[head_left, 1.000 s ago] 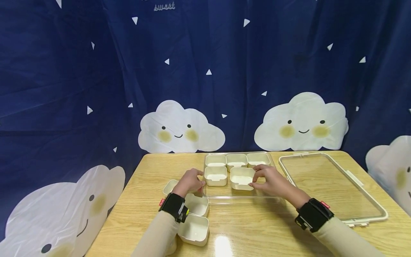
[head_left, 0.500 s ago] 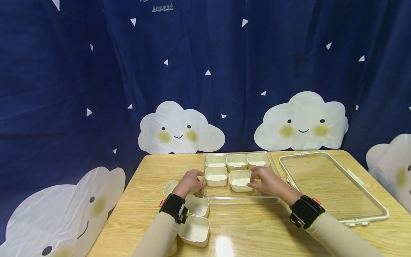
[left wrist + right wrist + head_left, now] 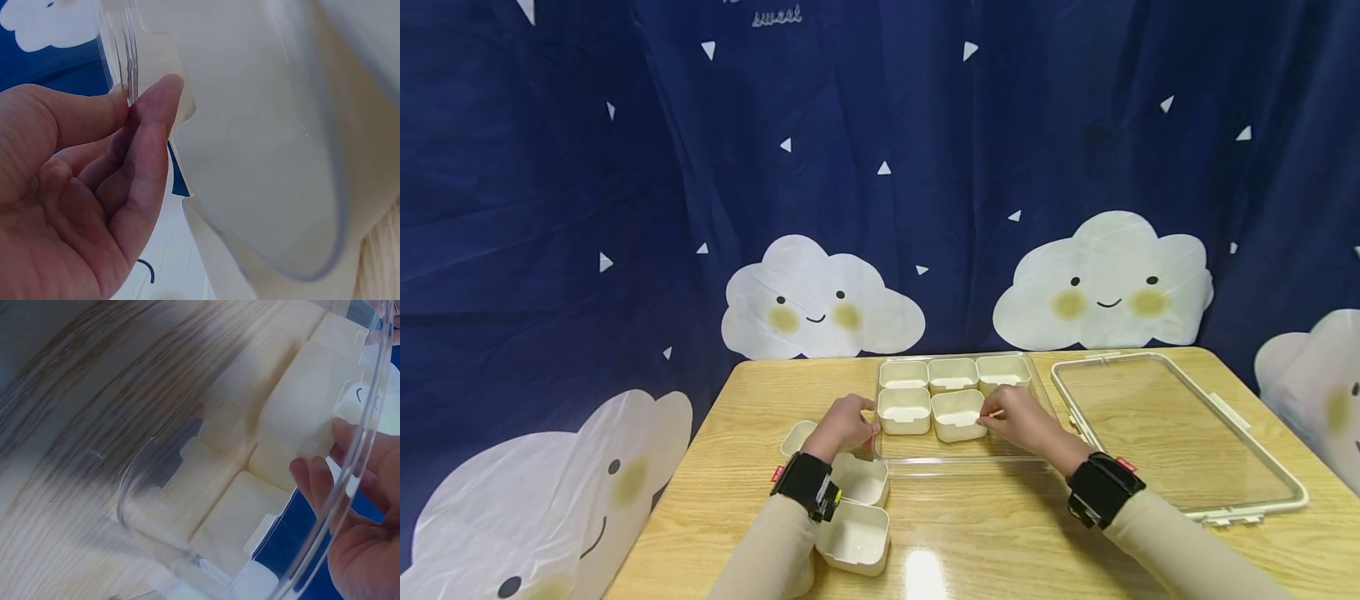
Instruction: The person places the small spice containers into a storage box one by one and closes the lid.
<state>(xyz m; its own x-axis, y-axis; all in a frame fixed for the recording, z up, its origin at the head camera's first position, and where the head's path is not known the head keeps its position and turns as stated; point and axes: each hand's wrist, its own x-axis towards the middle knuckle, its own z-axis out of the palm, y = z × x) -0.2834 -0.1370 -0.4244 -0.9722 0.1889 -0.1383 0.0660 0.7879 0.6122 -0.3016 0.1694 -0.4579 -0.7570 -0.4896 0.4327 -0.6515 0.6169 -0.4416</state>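
My left hand (image 3: 847,423) pinches the left rim of a clear plastic box (image 3: 962,461); in the left wrist view the thumb and a finger close on the clear edge (image 3: 129,50). With fingertips on its right wall, my right hand (image 3: 1024,421) pinches a small cream container (image 3: 957,429), which sits slightly skewed in the front row. Left of it stands another cream container (image 3: 905,423). Three more fill the back row, the rightmost container (image 3: 1003,369) partly behind my right hand. In the right wrist view, the fingers show behind the clear wall.
A clear lid with a cream frame (image 3: 1187,433) lies flat at the right of the wooden table (image 3: 985,533). By my left wrist, cream containers (image 3: 855,535) stand on the table, some partly hidden by the arm. A dark blue curtain (image 3: 880,108) hangs behind.
My right hand has moved left with the cream container, which is now closer to its left neighbour and slightly turned. The left hand stays on the rim.
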